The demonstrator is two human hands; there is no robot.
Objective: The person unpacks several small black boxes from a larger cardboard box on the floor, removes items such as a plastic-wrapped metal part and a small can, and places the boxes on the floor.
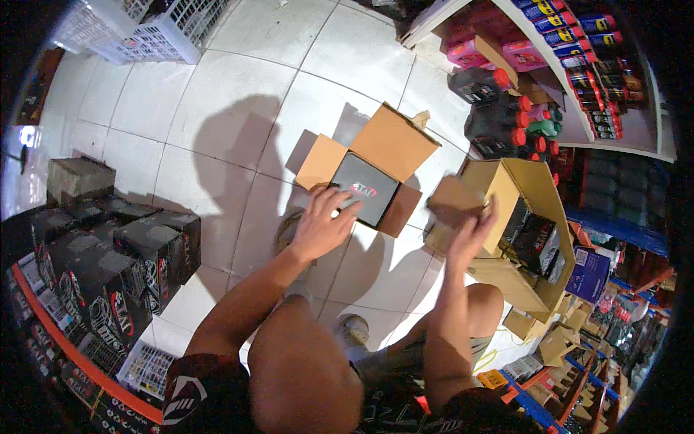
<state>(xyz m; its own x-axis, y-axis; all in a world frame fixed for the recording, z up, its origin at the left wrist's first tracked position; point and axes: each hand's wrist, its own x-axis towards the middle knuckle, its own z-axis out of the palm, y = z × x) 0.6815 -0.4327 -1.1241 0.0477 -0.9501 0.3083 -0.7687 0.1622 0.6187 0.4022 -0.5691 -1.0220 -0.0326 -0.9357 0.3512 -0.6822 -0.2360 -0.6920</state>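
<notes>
My left hand [328, 219] lies over the near left edge of a black box [368, 187], its fingers spread and touching the box top. That box sits inside a small cardboard carton [393, 142] on the floor, whose flaps stand folded outward. Farther right, my right hand [470, 236] grips a brown cardboard piece [458, 200], blurred by motion. Just beyond it, a larger open carton [561, 233] lies with its opening facing up and right; black printed boxes [535, 244] show inside.
Stacked black boxes [130, 260] stand at the left, by an orange shelf edge [81, 347]. Black bottles with red caps [493, 119] line the right, under a white shelf [547, 49]. White plastic crates [157, 40] are at the far left. My knees flank the tiled floor [217, 141].
</notes>
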